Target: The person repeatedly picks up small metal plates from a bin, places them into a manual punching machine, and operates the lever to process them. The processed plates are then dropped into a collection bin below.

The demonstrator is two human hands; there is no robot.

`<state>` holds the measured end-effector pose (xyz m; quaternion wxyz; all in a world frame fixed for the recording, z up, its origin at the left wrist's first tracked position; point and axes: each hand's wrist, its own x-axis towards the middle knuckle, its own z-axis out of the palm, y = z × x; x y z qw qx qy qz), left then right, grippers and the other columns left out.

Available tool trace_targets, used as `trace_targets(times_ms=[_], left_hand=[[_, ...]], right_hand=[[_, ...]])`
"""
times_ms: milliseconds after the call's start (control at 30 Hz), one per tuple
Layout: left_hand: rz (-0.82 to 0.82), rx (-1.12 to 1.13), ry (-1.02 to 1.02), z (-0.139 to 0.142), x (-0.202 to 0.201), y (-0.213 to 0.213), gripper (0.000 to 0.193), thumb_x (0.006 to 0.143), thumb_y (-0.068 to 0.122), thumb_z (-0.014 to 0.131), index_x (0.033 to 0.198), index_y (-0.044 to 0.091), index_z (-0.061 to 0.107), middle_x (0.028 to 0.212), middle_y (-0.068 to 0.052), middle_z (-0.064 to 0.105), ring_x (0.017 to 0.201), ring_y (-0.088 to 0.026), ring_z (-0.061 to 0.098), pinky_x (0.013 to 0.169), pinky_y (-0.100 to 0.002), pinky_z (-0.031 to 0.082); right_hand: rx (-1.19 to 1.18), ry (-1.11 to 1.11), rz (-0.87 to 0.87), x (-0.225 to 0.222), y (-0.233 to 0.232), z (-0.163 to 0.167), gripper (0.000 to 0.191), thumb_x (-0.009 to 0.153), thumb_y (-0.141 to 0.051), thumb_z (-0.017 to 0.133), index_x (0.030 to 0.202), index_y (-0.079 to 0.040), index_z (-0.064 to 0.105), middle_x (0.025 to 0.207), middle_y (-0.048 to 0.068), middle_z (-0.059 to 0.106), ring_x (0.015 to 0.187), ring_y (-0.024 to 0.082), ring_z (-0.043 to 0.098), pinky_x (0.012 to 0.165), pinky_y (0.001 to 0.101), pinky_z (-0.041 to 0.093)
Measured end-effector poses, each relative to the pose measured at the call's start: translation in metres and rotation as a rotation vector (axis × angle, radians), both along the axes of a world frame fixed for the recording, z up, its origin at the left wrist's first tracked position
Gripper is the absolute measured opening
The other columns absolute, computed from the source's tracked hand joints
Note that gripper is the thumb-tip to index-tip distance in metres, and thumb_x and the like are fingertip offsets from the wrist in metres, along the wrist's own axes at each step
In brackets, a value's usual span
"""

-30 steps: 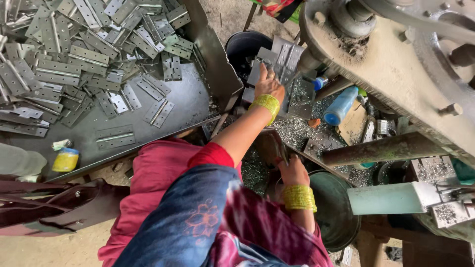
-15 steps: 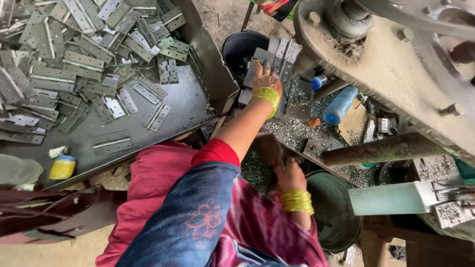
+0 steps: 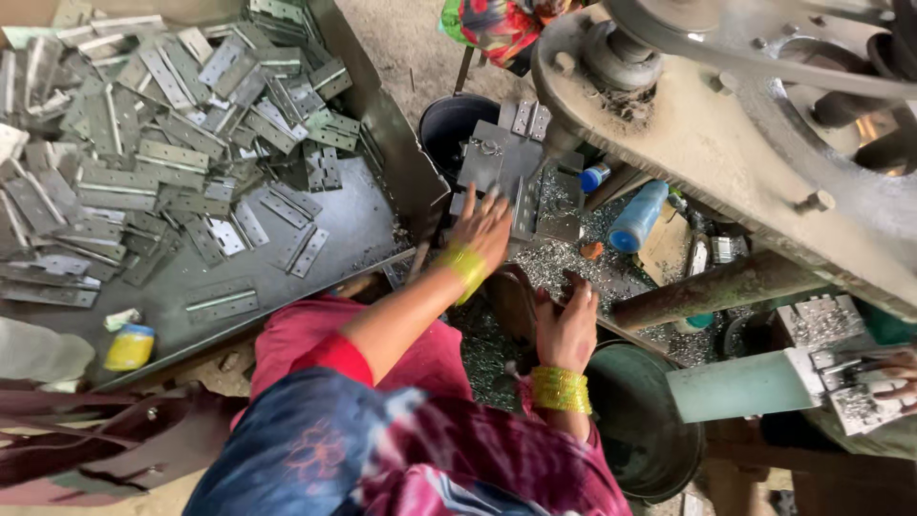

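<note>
A: Where are the hands?

B: The left hand (image 3: 484, 229) reaches forward with fingers spread, touching a flat metal hinge plate (image 3: 523, 205) on the surface (image 3: 554, 263) of the machine. It does not look closed on it. The right hand (image 3: 567, 325) rests lower, fingers loosely curled on the dark edge near the green bowl (image 3: 635, 440); I cannot tell whether it holds anything, since the palm is turned away.

A: What could go wrong from here?

B: I judge the plate edges and the metal shavings (image 3: 564, 258) the nearest risk: bare fingers sliding over them could get cut. The big grey machine arm (image 3: 726, 143) hangs just above the work spot, so a hand left under it could be pinched. The blue bottle (image 3: 638, 217) stands tilted among the shavings and a bump could knock it over.

A: How many of each thing?

B: Two hands, each with a stack of yellow bangles. One blue bottle, one green bowl, one black bucket (image 3: 454, 129) behind the plates. About four or five plates lie by the left hand. The metal tray (image 3: 334, 239) to the left holds a heap of hinges (image 3: 162, 162), far too many and too overlapped to count. One small yellow jar (image 3: 131, 346) sits at its near corner.
</note>
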<state>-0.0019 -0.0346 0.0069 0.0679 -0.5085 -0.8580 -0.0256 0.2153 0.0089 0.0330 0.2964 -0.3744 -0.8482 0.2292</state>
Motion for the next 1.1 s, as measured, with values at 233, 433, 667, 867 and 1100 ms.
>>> trace_targets(times_ms=[233, 433, 667, 867, 1100], left_hand=[[-0.350, 0.510, 0.085, 0.000, -0.003, 0.018, 0.042, 0.090, 0.011, 0.059, 0.132, 0.012, 0.064, 0.136, -0.015, 0.059, 0.102, -0.031, 0.066, 0.099, -0.051, 0.047], [0.358, 0.108, -0.242, 0.025, 0.015, 0.082, 0.034, 0.102, 0.021, 0.055, 0.124, -0.002, 0.069, 0.139, -0.021, 0.056, 0.101, -0.027, 0.063, 0.080, -0.038, 0.053], [0.117, 0.167, -0.051, 0.013, 0.012, 0.008, 0.049, 0.088, 0.027, 0.061, 0.127, -0.002, 0.068, 0.160, -0.012, 0.038, 0.129, -0.025, 0.043, 0.101, -0.040, 0.037], [0.148, -0.100, -0.083, 0.023, 0.002, 0.040, 0.031, 0.087, 0.013, 0.059, 0.111, 0.008, 0.078, 0.167, -0.013, 0.027, 0.136, -0.023, 0.036, 0.105, -0.038, 0.029], [0.181, 0.241, 0.030, -0.008, 0.007, 0.039, 0.043, 0.088, 0.018, 0.057, 0.124, 0.001, 0.074, 0.154, -0.011, 0.046, 0.135, -0.025, 0.042, 0.105, -0.043, 0.031]], right_hand=[[0.039, 0.064, -0.004, -0.015, -0.014, 0.043, 0.035, 0.091, -0.026, 0.073, 0.119, -0.007, 0.066, 0.110, 0.015, 0.066, 0.095, 0.032, 0.069, 0.083, 0.0435, 0.053], [-0.023, 0.079, 0.034, -0.013, -0.003, 0.037, 0.031, 0.092, -0.025, 0.071, 0.118, -0.008, 0.067, 0.108, 0.013, 0.072, 0.093, 0.028, 0.073, 0.082, 0.0420, 0.054], [-0.110, -0.209, -0.005, -0.016, -0.004, 0.039, 0.039, 0.089, -0.037, 0.070, 0.120, -0.015, 0.067, 0.102, 0.016, 0.076, 0.096, 0.036, 0.072, 0.081, 0.0474, 0.053], [-0.081, -0.348, 0.109, -0.013, 0.027, 0.001, 0.048, 0.091, -0.043, 0.065, 0.127, -0.011, 0.063, 0.106, 0.024, 0.073, 0.102, 0.044, 0.068, 0.085, 0.0523, 0.052], [-0.312, -0.611, -0.066, 0.028, -0.012, -0.130, 0.050, 0.093, -0.049, 0.062, 0.118, -0.006, 0.063, 0.102, 0.031, 0.071, 0.101, 0.050, 0.067, 0.084, 0.0575, 0.053]])
